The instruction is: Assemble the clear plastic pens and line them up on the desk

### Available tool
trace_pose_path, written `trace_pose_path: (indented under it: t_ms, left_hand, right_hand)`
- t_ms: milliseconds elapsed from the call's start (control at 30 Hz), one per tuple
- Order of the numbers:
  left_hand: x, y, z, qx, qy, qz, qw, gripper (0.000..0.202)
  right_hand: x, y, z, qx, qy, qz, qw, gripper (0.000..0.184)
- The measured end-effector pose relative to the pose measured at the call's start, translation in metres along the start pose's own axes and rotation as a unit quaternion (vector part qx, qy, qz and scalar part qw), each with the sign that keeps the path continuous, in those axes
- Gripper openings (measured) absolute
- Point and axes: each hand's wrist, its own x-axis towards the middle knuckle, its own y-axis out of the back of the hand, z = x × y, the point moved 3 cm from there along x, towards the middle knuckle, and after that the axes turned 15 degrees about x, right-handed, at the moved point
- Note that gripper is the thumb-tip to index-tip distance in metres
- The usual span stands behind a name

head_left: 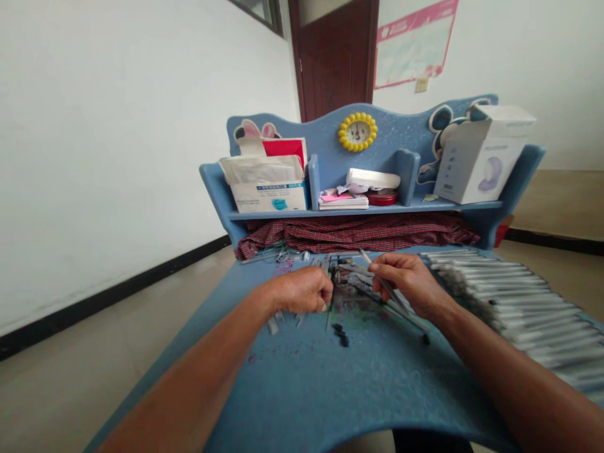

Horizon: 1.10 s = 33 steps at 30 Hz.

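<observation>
My right hand [409,284] grips a slim translucent pen barrel [365,256], which slants up to the left with its dark tip away from me. Beside it my left hand [302,290] is closed, thumb against curled fingers. Whatever it may hold is hidden. Between and beyond the hands lie loose pen parts, thin clear and dark sticks [355,272]. Several small black caps [340,335] sit nearer to me on the blue desk [325,390]. A long row of similar pens [528,296] is stacked to the right, partly behind my right forearm.
A blue shelf [363,214] rises at the back, with a yellow-rimmed clock [357,132]. On it stand a mask box [270,196], papers [343,202] and a white carton [481,157]. Checkered cloth [358,233] lies beneath the shelf.
</observation>
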Motion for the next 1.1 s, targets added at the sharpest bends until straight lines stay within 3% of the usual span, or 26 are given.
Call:
trace_pose_path:
  t_ms: [200, 333, 533, 800, 1100]
  left_hand:
    - [-0.01, 0.005, -0.02, 0.063, 0.064, 0.047, 0.995, 0.014]
    - [-0.015, -0.002, -0.026, 0.089, 0.094, 0.034, 0.991, 0.013]
    - [-0.01, -0.011, -0.018, 0.124, 0.06, 0.051, 0.989, 0.022]
    - [-0.01, -0.014, -0.01, 0.179, 0.039, 0.044, 0.982, 0.018]
    - [-0.007, -0.018, -0.011, 0.203, 0.044, 0.034, 0.978, 0.014]
  right_hand:
    - [-0.002, 0.0, 0.0, -0.014, 0.006, 0.0, 1.0, 0.021]
    - [-0.003, -0.002, 0.001, -0.01, -0.001, 0.001, 1.0, 0.021]
    - [-0.003, -0.002, 0.002, -0.017, -0.002, -0.003, 1.0, 0.022]
    - [-0.004, -0.003, -0.001, -0.013, 0.022, 0.001, 1.0, 0.023]
    - [-0.003, 0.002, -0.005, -0.036, 0.05, 0.055, 0.997, 0.023]
